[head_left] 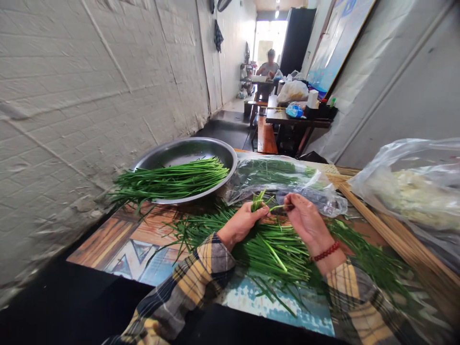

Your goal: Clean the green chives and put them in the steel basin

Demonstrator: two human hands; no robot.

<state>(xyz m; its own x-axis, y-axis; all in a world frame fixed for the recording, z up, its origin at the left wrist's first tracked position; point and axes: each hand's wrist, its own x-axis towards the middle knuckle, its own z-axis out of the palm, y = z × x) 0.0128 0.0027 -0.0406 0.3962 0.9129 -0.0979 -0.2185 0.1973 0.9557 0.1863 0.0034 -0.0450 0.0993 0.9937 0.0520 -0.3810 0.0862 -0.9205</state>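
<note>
**Thin green stalks [257, 203] above a loose pile [276, 251]**

The left hand [240, 223] clasps this bright bunch; the right hand [305, 219] pinches one slim stem [276, 207]. The pile sprawls across a printed tabletop [104, 235]. A white wall [93, 86] flanks it; a distant person [269, 69] appears seated.

this looks like a small eatery or food shop: a long, narrow room with a white wall [100, 76] down one side, a poster [339, 45] on the other and a bright opening [262, 36] at the far end. two dark tables [282, 115] and an orange bench [266, 136] stand along it, the nearer table bearing bags [293, 92], a white box [313, 99] and a dark caddy [325, 113], a person [272, 70] at the farther one. up front, a worktop [95, 244] carries a steel bowl [172, 156] of greens [183, 179], more greens in loose heaps, thin sticks [373, 213] and a clear bag [381, 160] of pale food [422, 194].
</note>
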